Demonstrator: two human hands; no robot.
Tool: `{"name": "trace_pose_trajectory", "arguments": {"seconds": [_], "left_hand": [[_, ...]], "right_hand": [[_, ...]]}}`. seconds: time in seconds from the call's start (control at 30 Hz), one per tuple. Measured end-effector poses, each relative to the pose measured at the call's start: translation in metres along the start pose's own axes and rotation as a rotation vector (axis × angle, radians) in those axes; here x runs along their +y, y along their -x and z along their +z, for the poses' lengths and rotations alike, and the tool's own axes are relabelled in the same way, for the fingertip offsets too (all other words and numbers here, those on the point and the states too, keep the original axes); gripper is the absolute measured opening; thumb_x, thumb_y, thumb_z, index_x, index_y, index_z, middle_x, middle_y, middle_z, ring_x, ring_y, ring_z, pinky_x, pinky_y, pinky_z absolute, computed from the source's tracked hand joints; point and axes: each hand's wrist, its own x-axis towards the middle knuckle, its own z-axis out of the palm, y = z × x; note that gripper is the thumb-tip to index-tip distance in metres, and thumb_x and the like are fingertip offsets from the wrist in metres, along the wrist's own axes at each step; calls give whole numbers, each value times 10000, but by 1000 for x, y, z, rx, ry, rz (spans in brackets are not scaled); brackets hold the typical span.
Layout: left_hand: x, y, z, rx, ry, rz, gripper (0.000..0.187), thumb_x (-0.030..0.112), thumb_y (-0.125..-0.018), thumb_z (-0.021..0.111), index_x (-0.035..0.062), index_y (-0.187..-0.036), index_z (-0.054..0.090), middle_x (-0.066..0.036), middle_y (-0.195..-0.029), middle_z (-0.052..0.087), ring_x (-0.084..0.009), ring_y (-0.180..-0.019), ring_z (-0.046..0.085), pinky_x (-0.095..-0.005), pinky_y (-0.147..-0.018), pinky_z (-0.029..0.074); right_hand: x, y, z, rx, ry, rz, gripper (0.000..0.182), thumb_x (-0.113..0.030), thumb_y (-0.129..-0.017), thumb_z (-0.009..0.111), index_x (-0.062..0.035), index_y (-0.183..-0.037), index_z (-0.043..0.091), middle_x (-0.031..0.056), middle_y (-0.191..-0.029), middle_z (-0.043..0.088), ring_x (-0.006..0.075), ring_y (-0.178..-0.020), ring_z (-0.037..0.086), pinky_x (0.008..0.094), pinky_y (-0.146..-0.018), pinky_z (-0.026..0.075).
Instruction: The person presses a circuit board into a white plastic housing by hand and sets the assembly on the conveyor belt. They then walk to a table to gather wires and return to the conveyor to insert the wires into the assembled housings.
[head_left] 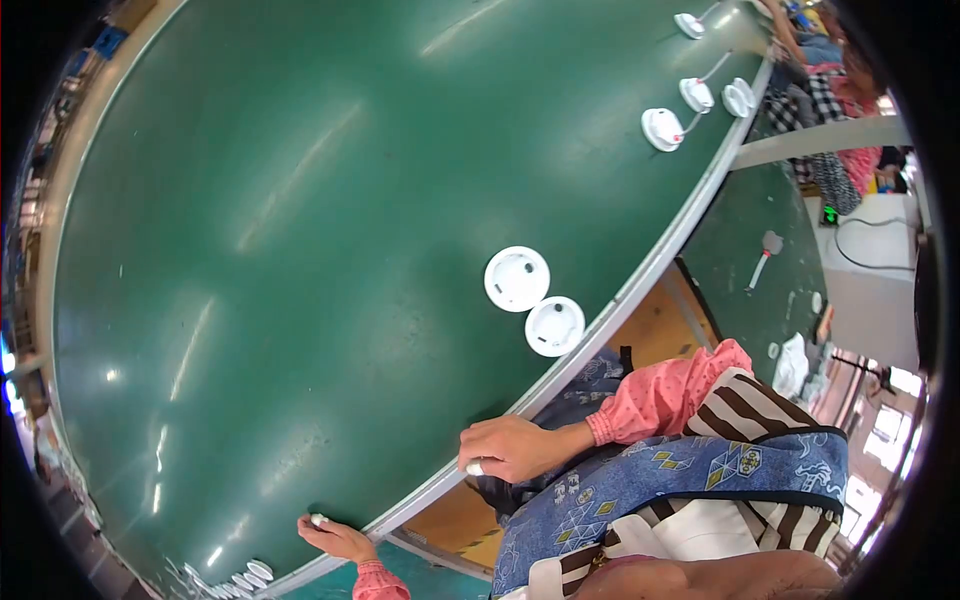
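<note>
My right hand [512, 448] rests at the metal-trimmed edge of the green table [330, 330], its fingers curled together over the rim. A white covering shows on one of its digits. Farther down the same edge, my left hand [338, 538] lies low on the tabletop with fingers slightly apart and nothing visible between them; it also has a white-covered digit. Beyond my right hand, two round white plastic parts with small holes lie side by side, touching: a larger one [517, 279] and a smaller one [555, 326] near the edge.
Several white round parts [662, 130], some with wires, lie at the upper right. White rings [250, 577] are lined up at the bottom left. Another person's arm [785, 35] reaches in at the top right. A lower green surface [745, 225] holds a small wired piece [771, 243].
</note>
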Motion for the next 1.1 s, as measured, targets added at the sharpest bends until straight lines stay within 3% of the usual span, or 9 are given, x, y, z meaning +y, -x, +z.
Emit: {"name": "trace_pose_trajectory", "arguments": {"seconds": [0.17, 0.27, 0.4, 0.53, 0.57, 0.67, 0.73, 0.83, 1.1], "left_hand": [[-12, 11, 18, 17, -142, 47, 380, 198, -1060, 391, -70, -1317, 476, -242, -1278, 549, -410, -1180, 531, -482, -1022, 432], [-10, 1, 10, 10, -196, 72, 380, 191, -1061, 381, -75, -1313, 484, -244, -1283, 552, -418, -1189, 526, -491, -1024, 432], [-23, 10, 28, 39, -331, 141, 378, 172, -1056, 368, -88, -1304, 486, -255, -1287, 552, -426, -1192, 523, -502, -1015, 431], [70, 30, -5, -168, -242, -110, 337, 92, -983, 459, -56, -1277, 531, -272, -1205, 557, -455, -1101, 544, -530, -933, 435], [111, 53, -5, -41, -112, -62, 347, 38, -935, 486, -54, -1263, 548, -275, -1152, 557, -464, -1063, 553, -534, -907, 440], [208, 119, -23, -184, -141, -13, 423, 28, -930, 491, -39, -1343, 556, -300, -1353, 533, -456, -1179, 562, -490, -1018, 456], [267, 148, -13, -327, -195, -22, 456, 63, -938, 512, -42, -1381, 528, -279, -1446, 471, -429, -1337, 461, -479, -1127, 377], [284, 144, 0, -286, -251, -28, 665, 205, -963, 611, -19, -1526, 337, -334, -1580, 240, -476, -1467, 238, -512, -1222, 203], [288, 144, 15, -311, -317, -95, 835, 235, -921, 611, 28, -1598, 169, -375, -1607, 84, -518, -1502, 94, -535, -1233, 147]], "right_hand": [[5, 0, 4, 40, 34, 106, 101, -99, -898, 570, -60, -952, 646, 109, -918, 622, 331, -908, 630, 436, -799, 498], [-13, 5, -13, 257, 129, 192, 108, -74, -885, 569, -58, -961, 644, 127, -939, 613, 342, -903, 627, 443, -803, 498], [8, 31, -54, 357, 370, 103, 167, -39, -855, 578, -56, -1016, 620, 119, -959, 560, 346, -944, 603, 459, -780, 503], [12, 59, -108, 364, 480, 90, 229, 9, -800, 618, -54, -1020, 611, 127, -974, 537, 344, -938, 586, 452, -785, 502], [24, 67, -121, 400, 498, 44, 246, 21, -785, 628, -52, -1019, 611, 134, -973, 537, 341, -938, 581, 449, -793, 501], [14, 90, -168, 399, 438, 33, 235, 8, -781, 611, -49, -1009, 618, 129, -965, 546, 342, -932, 581, 454, -791, 501], [2, 111, -196, 385, 432, -3, 221, 2, -774, 594, -58, -984, 628, 122, -945, 558, 343, -927, 585, 459, -782, 500], [-7, 143, -223, 403, 268, -29, 160, -17, -786, 593, -65, -930, 643, 139, -878, 590, 367, -889, 595, 465, -778, 499], [-2, 230, -239, 184, -3, 231, 160, -16, -828, 585, -47, -950, 685, 167, -920, 656, 382, -895, 646, 455, -787, 509]]}}
